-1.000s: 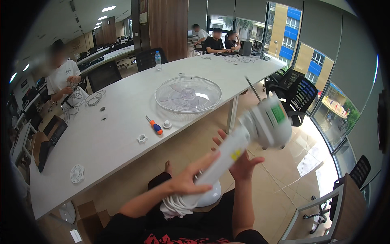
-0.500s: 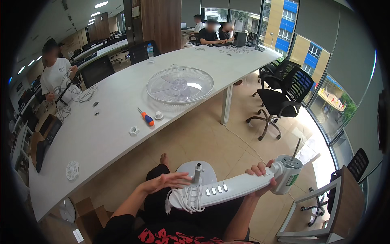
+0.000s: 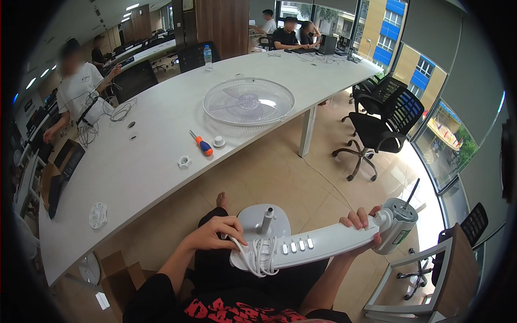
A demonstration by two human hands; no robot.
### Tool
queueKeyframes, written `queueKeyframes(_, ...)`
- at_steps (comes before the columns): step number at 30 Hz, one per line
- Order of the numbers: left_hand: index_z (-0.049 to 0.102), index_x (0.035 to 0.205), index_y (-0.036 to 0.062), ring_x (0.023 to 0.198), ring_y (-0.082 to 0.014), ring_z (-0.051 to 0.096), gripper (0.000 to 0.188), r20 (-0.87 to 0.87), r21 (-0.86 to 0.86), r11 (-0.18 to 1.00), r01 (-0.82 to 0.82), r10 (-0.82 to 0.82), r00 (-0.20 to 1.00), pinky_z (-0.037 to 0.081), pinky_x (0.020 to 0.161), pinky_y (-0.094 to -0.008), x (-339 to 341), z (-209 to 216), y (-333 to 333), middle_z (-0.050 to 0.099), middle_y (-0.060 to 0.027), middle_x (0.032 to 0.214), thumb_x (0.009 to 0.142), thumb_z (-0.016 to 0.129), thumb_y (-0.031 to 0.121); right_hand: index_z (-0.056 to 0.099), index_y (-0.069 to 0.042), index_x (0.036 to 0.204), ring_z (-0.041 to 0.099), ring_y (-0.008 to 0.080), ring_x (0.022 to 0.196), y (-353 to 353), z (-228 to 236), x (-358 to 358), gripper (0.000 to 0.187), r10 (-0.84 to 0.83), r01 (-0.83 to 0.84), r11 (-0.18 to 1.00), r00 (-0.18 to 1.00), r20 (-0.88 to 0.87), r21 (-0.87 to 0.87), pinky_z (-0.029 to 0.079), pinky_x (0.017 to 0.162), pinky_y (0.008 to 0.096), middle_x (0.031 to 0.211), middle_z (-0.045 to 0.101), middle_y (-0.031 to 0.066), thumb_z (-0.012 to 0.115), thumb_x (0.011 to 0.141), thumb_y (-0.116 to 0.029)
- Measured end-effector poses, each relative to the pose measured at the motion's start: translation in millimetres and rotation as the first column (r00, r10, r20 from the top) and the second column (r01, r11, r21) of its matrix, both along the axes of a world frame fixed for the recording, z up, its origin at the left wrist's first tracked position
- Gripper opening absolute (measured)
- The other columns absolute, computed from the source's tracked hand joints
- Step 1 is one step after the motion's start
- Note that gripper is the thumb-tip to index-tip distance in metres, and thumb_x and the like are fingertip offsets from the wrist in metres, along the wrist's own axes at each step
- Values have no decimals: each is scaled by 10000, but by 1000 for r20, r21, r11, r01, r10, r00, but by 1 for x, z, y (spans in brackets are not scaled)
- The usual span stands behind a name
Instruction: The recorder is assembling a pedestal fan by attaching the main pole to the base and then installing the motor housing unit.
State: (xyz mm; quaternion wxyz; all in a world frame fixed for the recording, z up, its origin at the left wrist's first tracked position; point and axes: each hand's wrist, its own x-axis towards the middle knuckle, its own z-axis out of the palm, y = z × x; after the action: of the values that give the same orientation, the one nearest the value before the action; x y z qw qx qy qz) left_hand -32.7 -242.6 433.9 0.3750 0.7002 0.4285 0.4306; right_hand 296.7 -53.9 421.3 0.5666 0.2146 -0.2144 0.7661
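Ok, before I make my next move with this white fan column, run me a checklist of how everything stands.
1. Right hand gripping the column near the motor: ok.
2. Left hand at the cord: ok, fingers on it; how firmly, cannot tell.
3. Cord unwound: not ok, it is bundled in loops at the column's end by the left hand.
4. Post on the base free at its top: ok.
5. Motor's shaft free of blades: ok, bare.
6. Screwdriver in view: ok, on the table.
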Motion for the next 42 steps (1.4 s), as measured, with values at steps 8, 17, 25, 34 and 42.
queueKeyframes(8, 771, 982, 47, 746, -135, 512, 236, 284, -11, 931, 364, -346, 894, 379, 658, -288, 9, -38, 67, 553, -20, 780, 772, 822, 140, 490, -153, 1410, 479, 167, 839, -18, 10, -20, 680, 98, -97, 995, 990, -97, 14, 401, 824, 376, 897, 462, 33, 714, 778, -263)
queueKeyframes(17, 535, 1216, 68, 1013, -101, 570, 259, 922, -296, 941, 163, 236, 307, 466, 917, -255, 79, -163, 19, 569, 3, 1095, 970, 583, 136, 472, -123, 1420, 451, 141, 831, -19, 11, -31, 673, -118, 117, 993, 990, 72, 25, 390, 822, 338, 895, 409, 9, 682, 798, -270)
queueKeyframes(25, 714, 1089, 4, 756, -80, 501, 212, 391, -144, 989, 24, 34, 920, 393, 653, -245, -45, -54, 3, 542, 5, 849, 930, 651, 129, 486, -136, 1405, 473, 142, 856, -18, 6, -29, 703, 34, -28, 998, 991, 129, -47, 395, 856, 346, 904, 442, 22, 702, 748, -262)
queueKeyframes(34, 643, 983, 7, 717, -21, 431, 192, 444, -494, 764, -414, 632, 635, 349, 612, -202, 14, -71, -80, 534, 54, 784, 1009, 598, 192, 499, -140, 1392, 467, 154, 853, -10, -1, -20, 690, -109, 111, 994, 947, 303, 10, 394, 879, 373, 891, 429, 26, 681, 736, -254)
queueKeyframes(42, 641, 969, 39, 749, -37, 489, 188, 472, -198, 921, -337, 391, 791, 392, 638, -204, 37, -160, 24, 554, 27, 823, 1009, 602, 218, 509, -135, 1385, 458, 165, 842, -6, 0, -30, 693, 15, -52, 996, 895, 446, 72, 385, 862, 366, 888, 440, 28, 678, 723, -251)
